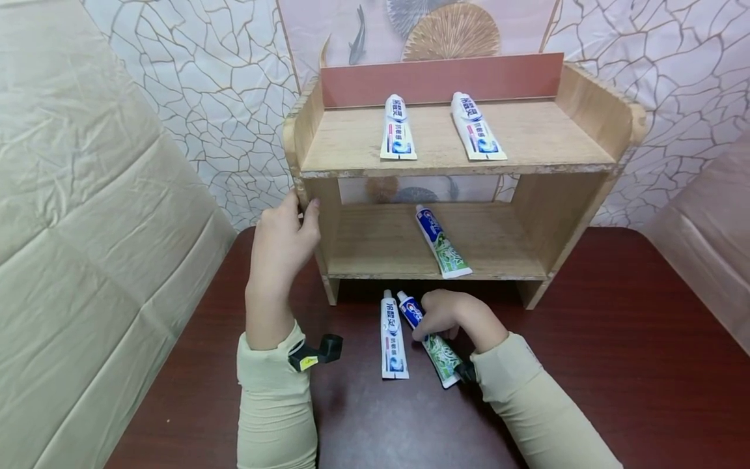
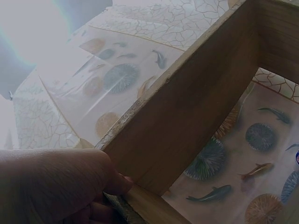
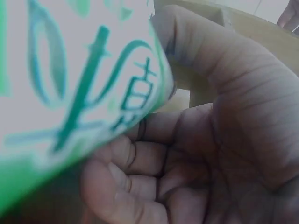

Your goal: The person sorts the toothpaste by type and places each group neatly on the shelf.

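Observation:
My left hand (image 1: 284,238) grips the left side panel of a two-tier wooden shelf (image 1: 375,170); in the left wrist view its thumb (image 2: 119,184) lies against the panel's edge. In front of the shelf, my right hand (image 1: 448,314) pinches a blue and green toothpaste tube (image 1: 442,357) between thumb and curled fingers, just over the table. That tube (image 3: 84,93) fills the left of the right wrist view. Just left of it lies a white toothpaste tube (image 1: 393,339), cap end toward the shelf.
Two white toothpaste tubes, a left one (image 1: 398,129) and a right one (image 1: 476,127), lie on the top tier. Another blue and green tube (image 1: 442,242) lies on the lower tier. The shelf stands on a dark red table (image 1: 633,365), with patterned wall covering (image 1: 222,85) behind.

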Demonstrator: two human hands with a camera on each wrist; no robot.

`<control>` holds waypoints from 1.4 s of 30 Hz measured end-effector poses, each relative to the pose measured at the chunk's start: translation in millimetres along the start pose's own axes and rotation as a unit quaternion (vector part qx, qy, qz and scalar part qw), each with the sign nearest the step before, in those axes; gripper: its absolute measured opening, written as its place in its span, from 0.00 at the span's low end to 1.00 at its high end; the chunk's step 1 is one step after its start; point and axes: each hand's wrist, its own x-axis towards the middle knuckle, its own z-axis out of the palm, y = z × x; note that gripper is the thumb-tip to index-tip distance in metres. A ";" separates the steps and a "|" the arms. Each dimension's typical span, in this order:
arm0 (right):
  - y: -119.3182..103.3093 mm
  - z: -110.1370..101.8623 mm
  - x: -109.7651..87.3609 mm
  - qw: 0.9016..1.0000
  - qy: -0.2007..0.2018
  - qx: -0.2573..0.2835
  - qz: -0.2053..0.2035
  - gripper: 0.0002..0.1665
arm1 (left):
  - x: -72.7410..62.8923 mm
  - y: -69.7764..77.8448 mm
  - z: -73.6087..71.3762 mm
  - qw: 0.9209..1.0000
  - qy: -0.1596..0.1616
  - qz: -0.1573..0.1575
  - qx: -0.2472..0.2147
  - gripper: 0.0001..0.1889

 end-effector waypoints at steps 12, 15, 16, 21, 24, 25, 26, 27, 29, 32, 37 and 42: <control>2.2 -8.5 -6.3 0.999 0.009 0.014 -0.039 0.13 | 0.2 -1.0 0.6 1.000 -0.001 0.003 0.004 0.14; 0.9 -11.9 -10.5 0.998 0.018 0.019 -0.051 0.13 | 0.0 -1.1 0.6 1.000 -0.002 0.001 0.003 0.14; 0.4 -13.0 -11.9 0.998 0.021 0.021 -0.057 0.13 | -0.1 -1.2 0.5 1.000 -0.003 0.001 0.002 0.15; -3.8 -19.1 -19.3 0.996 0.028 0.026 -0.084 0.13 | -0.6 -1.7 -0.7 1.000 -0.003 -0.004 0.003 0.15; -7.0 -20.8 -21.8 0.996 0.023 0.030 -0.086 0.13 | -0.5 -1.7 -1.3 1.000 0.000 -0.003 0.005 0.15; -8.0 -20.9 -22.5 0.996 0.019 0.033 -0.086 0.12 | -0.5 -1.8 -1.4 1.000 0.001 -0.003 0.005 0.15; -8.9 -20.8 -22.5 0.996 0.014 0.035 -0.085 0.12 | -0.4 -1.8 -1.5 1.000 0.001 -0.003 0.005 0.15; -9.8 -20.6 -22.7 0.996 0.009 0.038 -0.085 0.12 | -0.4 -1.9 -1.4 1.000 0.002 -0.002 0.005 0.15; -11.2 -19.8 -23.6 0.995 0.001 0.041 -0.090 0.11 | -0.5 -2.0 -1.3 1.000 0.001 -0.002 0.004 0.15; -13.1 -19.9 -26.0 0.994 0.002 0.042 -0.103 0.11 | -0.5 -2.1 -0.5 1.000 -0.001 -0.001 0.002 0.15; -16.1 -23.8 -32.9 0.991 0.018 0.041 -0.124 0.12 | 0.7 -1.7 0.2 1.000 -0.003 0.002 0.002 0.15; -17.6 -27.7 -37.7 0.988 0.034 0.050 -0.141 0.13 | 0.5 -1.1 0.3 1.000 -0.003 0.000 0.003 0.15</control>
